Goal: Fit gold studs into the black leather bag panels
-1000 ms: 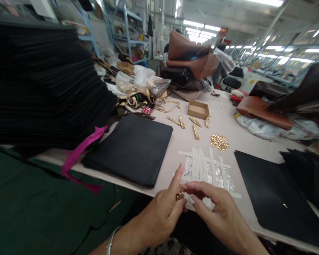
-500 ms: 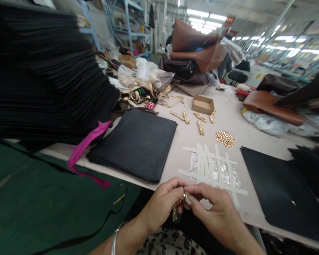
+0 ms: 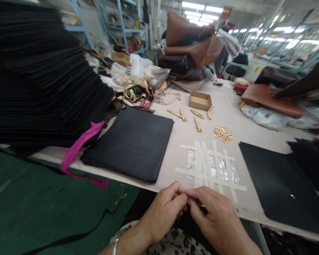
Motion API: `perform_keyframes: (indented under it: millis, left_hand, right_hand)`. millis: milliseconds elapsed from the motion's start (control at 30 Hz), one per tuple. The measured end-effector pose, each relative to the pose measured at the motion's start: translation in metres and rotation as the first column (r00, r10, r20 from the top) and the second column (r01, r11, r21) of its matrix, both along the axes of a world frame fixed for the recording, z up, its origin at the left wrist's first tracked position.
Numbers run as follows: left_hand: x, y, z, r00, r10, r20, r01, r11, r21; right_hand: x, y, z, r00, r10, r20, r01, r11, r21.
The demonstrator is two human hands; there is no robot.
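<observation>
My left hand [image 3: 166,209] and my right hand [image 3: 215,212] meet fingertip to fingertip just off the table's front edge, above my lap. Both are closed in a pinch. Between them they hold a short string of small gold metal pieces, now almost wholly hidden by the fingers. Beyond my hands, white tape strips [image 3: 220,182] cross over clear plastic on the table. Further back lie a loose pile of gold pieces [image 3: 223,135] and several rows of linked gold pieces [image 3: 198,124].
A stack of black leather sheets [image 3: 133,141] lies left, beside a tall black pile [image 3: 42,78] with a pink strip [image 3: 79,141]. Black panels [image 3: 279,180] are at right. A cardboard box [image 3: 200,101] and brown bags [image 3: 191,46] stand behind.
The gold string that hung below my left fingers has gone out of sight within the hands. My fingertips have drawn closer together. The view has shifted slightly.
</observation>
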State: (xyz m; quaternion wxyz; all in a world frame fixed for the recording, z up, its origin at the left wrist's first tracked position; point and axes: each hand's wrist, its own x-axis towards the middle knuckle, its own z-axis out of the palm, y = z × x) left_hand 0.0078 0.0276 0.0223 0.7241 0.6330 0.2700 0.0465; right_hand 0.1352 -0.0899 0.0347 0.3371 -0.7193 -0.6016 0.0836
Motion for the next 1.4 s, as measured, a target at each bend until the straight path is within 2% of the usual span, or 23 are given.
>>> perform_keyframes:
  millis: [167,333,567,900,1400]
  left_hand:
    - [0.0028,-0.0006,-0.0030,1.000,-0.002,0.016,0.005,0.984,-0.176]
    - [0.0035,-0.0005,0.0013,1.000,0.024,-0.001,-0.024,0.971,-0.237]
    - [0.0036,-0.0022,0.0009,1.000,0.017,0.015,-0.013,0.966,-0.257]
    - [0.0000,-0.0010,-0.0008,0.998,-0.014,0.066,0.030,0.966,-0.257]
    - [0.0001,-0.0024,-0.0053,0.999,-0.009,0.038,0.019,0.960,-0.279]
  right_hand:
    - [0.0010,-0.0032,0.0006,0.999,0.050,-0.010,-0.051,0.998,-0.022]
    - [0.0030,-0.0050,0.0012,0.988,0.089,-0.128,-0.085,0.996,0.033]
    - [0.0046,-0.0059,-0.0034,0.992,0.088,-0.085,-0.084,0.995,0.052]
    - [0.0055,-0.0030,0.0030,0.993,0.099,-0.066,-0.094,0.993,0.077]
    - [0.0026,-0.0040,0.0008,0.993,0.119,-0.024,-0.117,0.989,0.087]
